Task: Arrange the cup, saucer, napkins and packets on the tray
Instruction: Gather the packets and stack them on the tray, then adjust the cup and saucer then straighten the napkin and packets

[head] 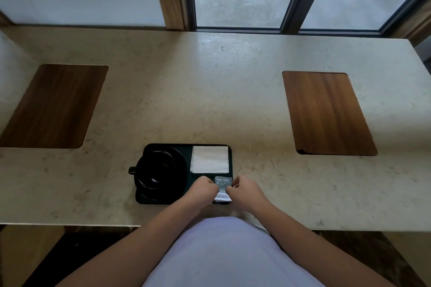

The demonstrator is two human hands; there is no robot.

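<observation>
While both hands [203, 187] pinch packets [222, 187], print unreadable.

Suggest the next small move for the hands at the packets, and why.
Probably square the packets and release them flat in the tray's near right corner. The left hand and right hand pinch them from both sides there; the napkins lie just beyond, and the cup with its saucer fills the left side.

The person wears a pale lilac top [224, 254], smooth and plain, filling the bottom of the view. Both forearms are bare, with no sleeves showing. The left hand [200, 187] and right hand [245, 190] carry no rings or watch.
</observation>
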